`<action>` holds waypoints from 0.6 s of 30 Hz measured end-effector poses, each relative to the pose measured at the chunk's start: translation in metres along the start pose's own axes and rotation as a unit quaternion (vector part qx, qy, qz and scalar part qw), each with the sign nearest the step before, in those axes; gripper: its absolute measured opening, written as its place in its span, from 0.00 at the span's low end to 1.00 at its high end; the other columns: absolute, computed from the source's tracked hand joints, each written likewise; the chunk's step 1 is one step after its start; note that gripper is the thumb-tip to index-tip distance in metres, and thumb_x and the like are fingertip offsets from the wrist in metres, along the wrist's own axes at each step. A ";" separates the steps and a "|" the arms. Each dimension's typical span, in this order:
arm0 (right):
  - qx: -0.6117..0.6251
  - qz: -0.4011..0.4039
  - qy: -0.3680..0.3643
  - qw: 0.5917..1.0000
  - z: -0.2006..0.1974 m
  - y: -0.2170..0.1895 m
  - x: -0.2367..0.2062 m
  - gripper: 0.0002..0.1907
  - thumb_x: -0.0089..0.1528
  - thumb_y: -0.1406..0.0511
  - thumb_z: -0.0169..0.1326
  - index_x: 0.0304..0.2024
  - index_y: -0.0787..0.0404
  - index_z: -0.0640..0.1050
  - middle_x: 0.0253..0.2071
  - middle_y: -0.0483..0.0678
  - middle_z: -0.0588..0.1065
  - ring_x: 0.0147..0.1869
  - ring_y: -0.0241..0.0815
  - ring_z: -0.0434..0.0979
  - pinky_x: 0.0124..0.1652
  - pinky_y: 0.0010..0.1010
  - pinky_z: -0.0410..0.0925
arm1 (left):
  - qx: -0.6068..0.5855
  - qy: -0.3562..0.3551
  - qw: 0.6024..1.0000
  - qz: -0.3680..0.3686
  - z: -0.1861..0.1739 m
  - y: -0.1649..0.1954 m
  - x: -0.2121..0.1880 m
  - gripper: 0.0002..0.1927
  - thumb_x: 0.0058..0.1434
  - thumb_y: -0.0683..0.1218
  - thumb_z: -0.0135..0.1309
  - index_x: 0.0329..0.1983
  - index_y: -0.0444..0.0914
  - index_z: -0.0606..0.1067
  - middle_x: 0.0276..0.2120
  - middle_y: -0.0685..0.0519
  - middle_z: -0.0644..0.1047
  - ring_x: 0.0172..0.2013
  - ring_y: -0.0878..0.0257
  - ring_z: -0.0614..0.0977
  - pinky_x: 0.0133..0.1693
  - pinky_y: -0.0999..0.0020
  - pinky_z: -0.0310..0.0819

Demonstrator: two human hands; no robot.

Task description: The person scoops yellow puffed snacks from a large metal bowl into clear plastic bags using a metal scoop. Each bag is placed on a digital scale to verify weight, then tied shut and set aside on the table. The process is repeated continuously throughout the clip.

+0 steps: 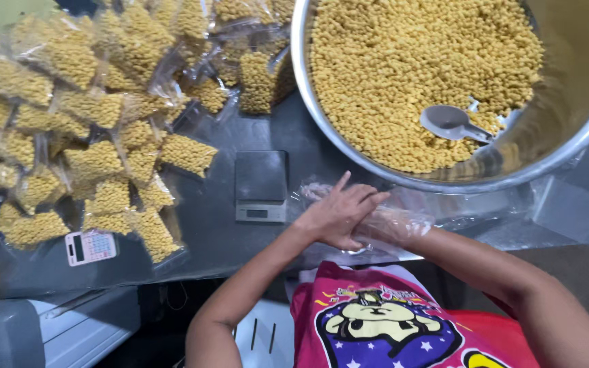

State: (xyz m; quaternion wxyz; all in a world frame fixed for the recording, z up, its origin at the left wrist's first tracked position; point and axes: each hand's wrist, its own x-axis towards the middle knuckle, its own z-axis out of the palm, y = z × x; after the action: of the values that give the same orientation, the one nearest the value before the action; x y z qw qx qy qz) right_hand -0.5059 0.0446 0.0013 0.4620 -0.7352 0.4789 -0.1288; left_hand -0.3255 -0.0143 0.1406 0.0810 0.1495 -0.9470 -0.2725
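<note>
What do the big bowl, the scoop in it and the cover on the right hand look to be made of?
Bowl: likely stainless steel, with a shiny, reflective grey rim. Scoop: probably plastic, matte pale grey with no gleam. Cover on the right hand: thin clear plastic film, crinkled and see-through; the left hand lies on it.

One bowl (444, 180), one spoon (452, 123), one scale (261, 185) (one calculator (90, 247))

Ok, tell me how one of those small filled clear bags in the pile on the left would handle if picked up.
A small clear plastic bag of yellow puffed snack pieces is probably light for its size, since the pieces look airy. It would likely sag and shift in the hands, as the bags lie slumped over each other. The film looks glossy, so perhaps slippery, and the pieces may crush if squeezed.
</note>
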 end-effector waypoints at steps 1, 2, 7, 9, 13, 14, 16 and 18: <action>0.006 -0.001 -0.045 0.999 -0.013 -0.001 -0.005 0.24 0.56 0.60 0.62 0.53 0.63 0.77 0.46 0.56 0.79 0.54 0.54 0.79 0.54 0.44 0.70 | -0.019 -0.011 1.000 -0.020 0.000 -0.001 0.005 0.61 0.37 0.63 0.70 0.72 0.40 0.57 0.61 0.43 0.69 0.64 0.46 0.71 0.68 0.28 0.47; 0.011 -0.006 -0.093 0.996 -0.031 -0.003 -0.011 0.25 0.56 0.60 0.62 0.53 0.63 0.76 0.46 0.56 0.79 0.53 0.54 0.79 0.54 0.44 0.70 | -0.036 -0.022 0.998 -0.040 -0.002 -0.005 0.009 0.59 0.38 0.64 0.70 0.71 0.39 0.59 0.60 0.43 0.70 0.63 0.46 0.72 0.69 0.29 0.47; -0.004 -0.006 -0.081 0.997 -0.176 0.028 -0.035 0.27 0.56 0.59 0.63 0.55 0.63 0.76 0.45 0.57 0.80 0.52 0.54 0.80 0.53 0.44 0.71 | -0.020 0.054 0.994 -0.088 -0.037 -0.026 0.020 0.49 0.43 0.65 0.69 0.64 0.38 0.67 0.59 0.43 0.74 0.61 0.47 0.76 0.67 0.31 0.54; -0.218 0.064 0.123 0.966 -0.230 0.065 -0.043 0.28 0.56 0.59 0.64 0.56 0.63 0.76 0.44 0.57 0.80 0.52 0.54 0.80 0.53 0.44 0.71 | 0.030 0.115 0.983 -0.140 -0.060 -0.034 0.017 0.47 0.48 0.69 0.69 0.63 0.38 0.69 0.59 0.43 0.74 0.61 0.47 0.77 0.66 0.31 0.55; -0.444 0.220 0.140 0.857 -0.256 0.137 -0.050 0.30 0.56 0.58 0.65 0.57 0.63 0.76 0.43 0.57 0.81 0.50 0.54 0.81 0.52 0.45 0.71 | -0.017 0.175 0.971 -0.160 -0.100 -0.051 0.033 0.57 0.45 0.78 0.60 0.68 0.36 0.67 0.57 0.43 0.74 0.59 0.48 0.78 0.66 0.40 0.63; -0.410 0.212 0.134 0.877 -0.256 0.145 -0.050 0.30 0.56 0.58 0.65 0.58 0.63 0.76 0.43 0.58 0.81 0.50 0.54 0.81 0.52 0.45 0.71 | -0.045 0.203 0.966 -0.151 -0.105 -0.057 0.044 0.57 0.47 0.80 0.57 0.68 0.37 0.67 0.58 0.44 0.74 0.60 0.47 0.78 0.65 0.43 0.67; -0.332 0.253 0.092 0.904 -0.262 0.150 -0.054 0.17 0.64 0.65 0.60 0.56 0.57 0.78 0.40 0.55 0.81 0.45 0.52 0.82 0.48 0.46 0.73 | -0.067 0.242 0.959 -0.133 -0.111 -0.069 0.067 0.57 0.49 0.83 0.51 0.68 0.38 0.67 0.59 0.45 0.75 0.61 0.49 0.79 0.65 0.48 0.71; -0.280 0.316 0.030 0.906 -0.282 0.153 -0.066 0.11 0.69 0.66 0.53 0.54 0.54 0.79 0.38 0.54 0.81 0.40 0.52 0.83 0.43 0.44 0.75 | -0.050 0.260 0.957 -0.116 -0.114 -0.081 0.088 0.56 0.50 0.84 0.46 0.69 0.40 0.67 0.59 0.48 0.76 0.60 0.53 0.81 0.67 0.49 0.72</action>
State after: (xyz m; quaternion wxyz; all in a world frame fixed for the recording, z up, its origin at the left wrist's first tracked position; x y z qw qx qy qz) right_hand -0.8068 -0.0754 0.0478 0.2392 -0.6405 0.7160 0.1409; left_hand -0.3625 -0.1641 0.1989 0.2997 0.3198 -0.8546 -0.2786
